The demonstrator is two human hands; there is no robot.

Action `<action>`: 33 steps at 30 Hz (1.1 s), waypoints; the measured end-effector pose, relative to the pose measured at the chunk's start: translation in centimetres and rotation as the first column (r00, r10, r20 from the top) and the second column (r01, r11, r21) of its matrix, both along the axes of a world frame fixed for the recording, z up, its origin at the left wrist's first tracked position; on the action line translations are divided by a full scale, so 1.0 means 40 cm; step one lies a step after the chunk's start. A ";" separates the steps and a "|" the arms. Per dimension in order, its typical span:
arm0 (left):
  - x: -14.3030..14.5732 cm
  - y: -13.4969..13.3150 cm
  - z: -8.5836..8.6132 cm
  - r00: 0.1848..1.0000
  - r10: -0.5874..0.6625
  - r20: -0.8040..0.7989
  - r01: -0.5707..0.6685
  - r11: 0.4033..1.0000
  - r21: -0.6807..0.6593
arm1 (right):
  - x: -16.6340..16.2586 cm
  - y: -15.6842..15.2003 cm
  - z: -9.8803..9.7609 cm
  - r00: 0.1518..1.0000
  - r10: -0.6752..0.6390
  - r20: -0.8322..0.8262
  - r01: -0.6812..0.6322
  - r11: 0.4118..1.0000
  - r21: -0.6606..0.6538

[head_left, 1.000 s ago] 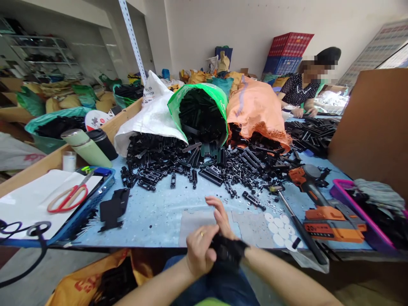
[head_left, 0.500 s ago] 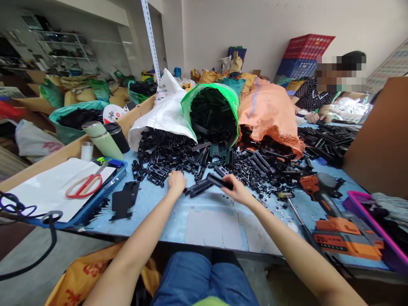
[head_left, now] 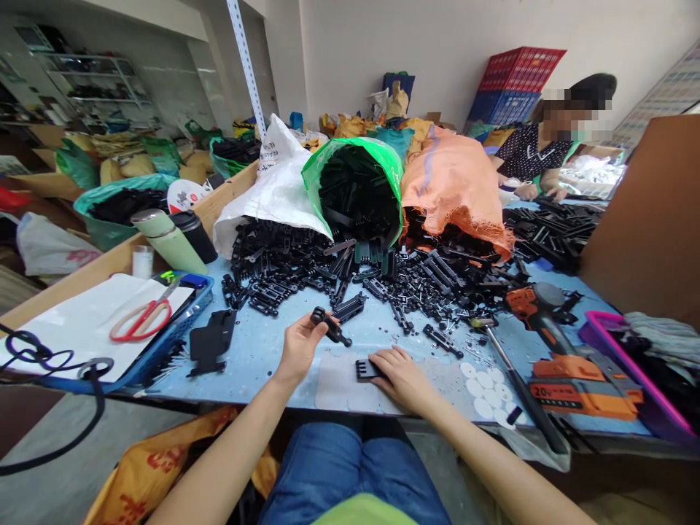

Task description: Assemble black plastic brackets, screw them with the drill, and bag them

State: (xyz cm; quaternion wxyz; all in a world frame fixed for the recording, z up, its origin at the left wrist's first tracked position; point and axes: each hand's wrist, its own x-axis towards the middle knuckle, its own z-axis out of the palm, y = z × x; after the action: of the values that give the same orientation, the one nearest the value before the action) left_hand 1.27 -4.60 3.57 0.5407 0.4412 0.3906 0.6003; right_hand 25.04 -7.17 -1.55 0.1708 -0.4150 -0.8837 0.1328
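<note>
My left hand (head_left: 300, 345) is closed on a small black plastic part (head_left: 329, 327), lifted a little above the blue table (head_left: 262, 350). My right hand (head_left: 401, 372) lies over a flat black comb-like part (head_left: 365, 369) and presses it onto a grey pad (head_left: 342, 383) near the table's front edge. Behind both hands spreads a heap of black plastic parts (head_left: 350, 273), spilled from a white sack (head_left: 273, 193), a green sack (head_left: 355, 189) and an orange sack (head_left: 453, 186).
An orange cordless drill (head_left: 563, 350) and a long screwdriver (head_left: 514, 379) lie at the right, by white round pads (head_left: 484, 390). A blue tray with red scissors (head_left: 139, 321), a green flask (head_left: 167, 240) and a black cup stand at the left. Another person sits at the far right.
Both hands have drawn back from the heap toward the front edge. The left hand now holds up a small black part, and the right has set a flat part down on the grey pad.
</note>
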 end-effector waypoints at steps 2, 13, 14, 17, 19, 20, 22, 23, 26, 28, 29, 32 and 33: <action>0.024 -0.022 0.014 0.947 -0.111 0.303 0.162 0.975 -0.149 | -0.020 0.009 0.012 0.999 -0.030 -0.038 0.030 1.000 0.004; 0.109 -0.065 -0.005 0.793 0.012 0.609 0.291 0.871 -0.396 | -0.088 -0.006 0.059 0.811 -0.263 -0.522 0.164 0.960 -0.228; 0.121 -0.068 -0.009 0.830 0.023 0.558 0.244 0.883 -0.400 | -0.096 -0.008 0.067 0.768 -0.307 -0.563 0.169 0.944 -0.284; 0.154 -0.078 -0.022 0.929 0.032 0.370 0.129 0.906 -0.404 | -0.116 -0.006 0.094 0.681 -0.391 -0.620 0.146 0.901 -0.409; 0.168 -0.088 -0.032 0.965 0.013 0.260 0.095 0.912 -0.398 | -0.121 0.001 0.103 0.671 -0.415 -0.614 0.127 0.880 -0.457; 0.172 -0.092 -0.037 0.976 -0.003 0.216 0.089 0.917 -0.389 | -0.119 0.006 0.103 0.680 -0.422 -0.600 0.116 0.870 -0.479; 0.176 -0.100 -0.045 0.991 -0.035 0.126 0.079 0.928 -0.363 | -0.111 0.015 0.097 0.694 -0.434 -0.574 0.082 0.840 -0.536; 0.176 -0.103 -0.048 0.996 -0.052 0.078 0.077 0.932 -0.355 | -0.104 0.019 0.092 0.695 -0.444 -0.565 0.055 0.817 -0.574; 0.174 -0.108 -0.053 0.995 -0.100 -0.018 0.087 0.930 -0.358 | -0.083 0.025 0.077 0.688 -0.456 -0.565 -0.027 0.761 -0.648; 0.172 -0.109 -0.052 0.992 -0.127 0.001 0.118 0.919 -0.376 | -0.072 0.023 0.071 0.693 -0.425 -0.582 -0.061 0.771 -0.634; 0.170 -0.109 -0.051 0.989 -0.143 0.031 0.144 0.911 -0.387 | -0.068 0.020 0.070 0.694 -0.407 -0.594 -0.065 0.786 -0.615; 0.163 -0.111 -0.050 0.965 -0.222 0.141 0.262 0.867 -0.425 | -0.059 0.008 0.067 0.698 -0.377 -0.609 -0.079 0.805 -0.589; 0.161 -0.112 -0.051 0.956 -0.248 0.157 0.292 0.852 -0.435 | -0.058 0.004 0.067 0.697 -0.377 -0.609 -0.086 0.800 -0.594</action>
State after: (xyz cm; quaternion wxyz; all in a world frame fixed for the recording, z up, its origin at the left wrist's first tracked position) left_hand 7.72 -9.09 1.54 0.7254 0.3242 0.4280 0.4308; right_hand 22.71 -7.01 1.13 0.3689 -0.4366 -0.6281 0.5280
